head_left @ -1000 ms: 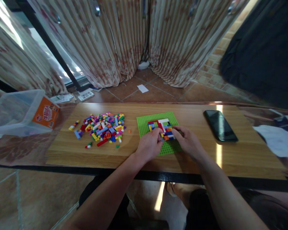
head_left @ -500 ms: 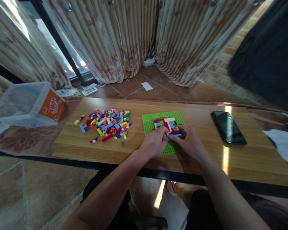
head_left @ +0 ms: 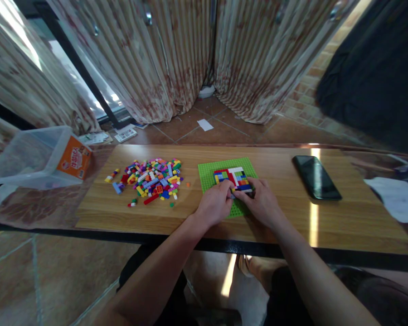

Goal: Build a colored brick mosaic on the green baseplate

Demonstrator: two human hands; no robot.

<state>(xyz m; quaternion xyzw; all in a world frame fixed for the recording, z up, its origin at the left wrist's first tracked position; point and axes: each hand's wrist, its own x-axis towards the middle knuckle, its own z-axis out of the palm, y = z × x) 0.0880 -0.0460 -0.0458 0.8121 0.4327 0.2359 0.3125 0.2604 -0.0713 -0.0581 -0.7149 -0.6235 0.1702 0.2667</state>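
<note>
Multicoloured bricks (head_left: pixel 240 178) touch hands (head_left: pixel 215 203) (head_left: pixel 265 204) that have drawn closer together.

From where I stand, no wording legible with certainty. Clear plastic box (head_left: pixel 34 156) left of wooden tabletop (head_left: pixel 285 226): orange label (head_left: pixel 83 170), large white characters, Chinese in look, slanted; too blurred to read out. White printed sheet (head_left: pixel 125 135) beyond tabletop: dark blocky marks, unreadable. Orange brick (head_left: pixel 159 189) in loose pile (head_left: pixel 152 175): dark marking, cannot tell whether letter or figure.
</note>
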